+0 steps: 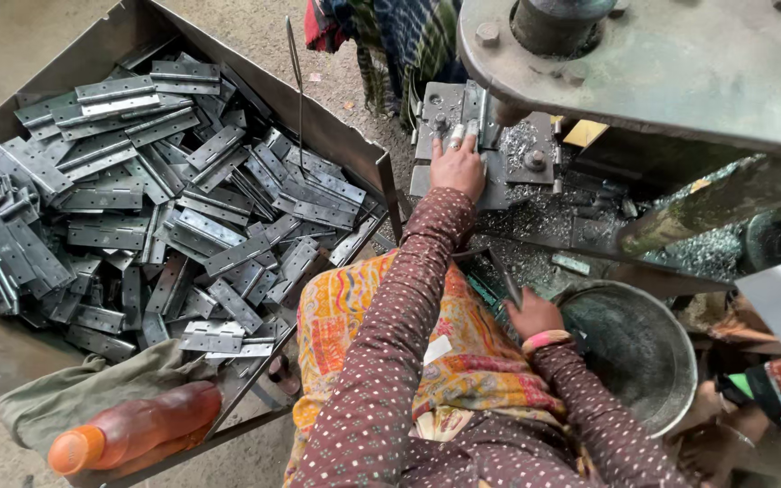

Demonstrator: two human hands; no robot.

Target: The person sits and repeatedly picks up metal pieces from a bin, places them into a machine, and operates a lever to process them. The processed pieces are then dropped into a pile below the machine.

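The press head (662, 63) overhangs the die block (490, 149), leaving only a low gap, where the left hand (456, 165) lies; the tray wall (354, 149) and an upright wire (298, 81) bar the left; the metal bowl (635, 348) crowds the right hand (532, 314); open lap room lies between the arms

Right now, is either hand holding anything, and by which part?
The left hand presses a metal hinge on the press plate, fingers on its near edge. Whether the right hand by the metal bowl grips anything cannot be told.
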